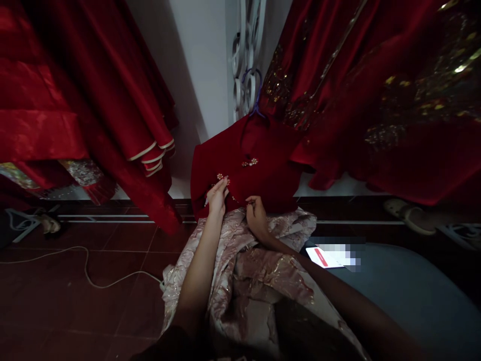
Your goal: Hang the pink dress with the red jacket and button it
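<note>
A dark red garment [263, 183] hangs in front of me from a purple hanger [256, 108], its lower part meeting my lap. Jewelled flower ornaments [250, 163] in gold and white sit on its front. At the left ornament, my left hand [217, 196] is closed, thumb and fingers pinching the red cloth beside the beads. My right hand [256, 214] is curled in a pinch just to the right, close to the cloth; whatever is between its fingertips is too small to make out. Pale pink patterned fabric [270, 273] covers my lap beneath both forearms.
Red garments with gold trim [150, 125] hang at left, and sequinned red ones [338, 100] at right. A white scrolled metal frame [244, 55] stands behind. A lit phone [325, 257] lies on a grey-blue seat [406, 296]. A white cable [88, 273] crosses the tiled floor.
</note>
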Action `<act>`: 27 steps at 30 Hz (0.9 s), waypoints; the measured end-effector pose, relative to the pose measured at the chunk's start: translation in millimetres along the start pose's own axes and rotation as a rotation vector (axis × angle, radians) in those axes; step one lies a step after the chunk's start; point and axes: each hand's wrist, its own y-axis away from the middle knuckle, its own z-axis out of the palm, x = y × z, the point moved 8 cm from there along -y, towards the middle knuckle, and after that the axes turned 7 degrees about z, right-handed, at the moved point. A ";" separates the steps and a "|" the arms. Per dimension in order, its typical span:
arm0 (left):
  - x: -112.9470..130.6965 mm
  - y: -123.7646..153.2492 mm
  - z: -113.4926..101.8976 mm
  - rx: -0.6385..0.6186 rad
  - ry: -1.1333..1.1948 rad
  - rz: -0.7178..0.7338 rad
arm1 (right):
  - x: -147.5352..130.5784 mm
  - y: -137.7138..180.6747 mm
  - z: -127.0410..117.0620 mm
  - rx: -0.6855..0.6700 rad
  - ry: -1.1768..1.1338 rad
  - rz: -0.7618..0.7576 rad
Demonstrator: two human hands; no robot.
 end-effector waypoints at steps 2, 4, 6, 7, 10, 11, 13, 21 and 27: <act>-2.0 -0.6 -1.2 0.022 0.006 -0.025 | 0.0 -0.1 -0.1 0.001 0.001 -0.005; -3.8 -1.0 -2.7 0.042 0.021 -0.047 | -0.2 -0.3 0.1 -0.001 0.001 -0.010; -5.0 -0.9 -4.2 0.063 0.028 -0.065 | 0.0 -0.6 0.5 -0.004 0.001 -0.011; -5.1 -0.8 -4.9 0.073 0.026 -0.070 | 0.2 -0.7 0.6 -0.004 0.001 -0.011; -3.0 0.3 -5.8 0.089 0.005 -0.062 | 0.7 -1.0 1.1 -0.004 -0.005 -0.012; -2.1 1.0 -5.3 0.083 -0.004 -0.057 | 0.8 -1.0 1.4 -0.007 -0.008 -0.013; -1.8 3.0 -2.6 0.042 -0.032 -0.065 | 0.8 -1.0 1.6 -0.011 -0.012 -0.015; 41.8 6.9 37.3 -0.298 -0.490 0.262 | 2.2 0.5 0.2 0.002 -0.039 -0.004; 99.7 14.0 102.3 -0.508 -1.173 0.953 | 2.0 1.6 -0.4 0.000 -0.050 0.010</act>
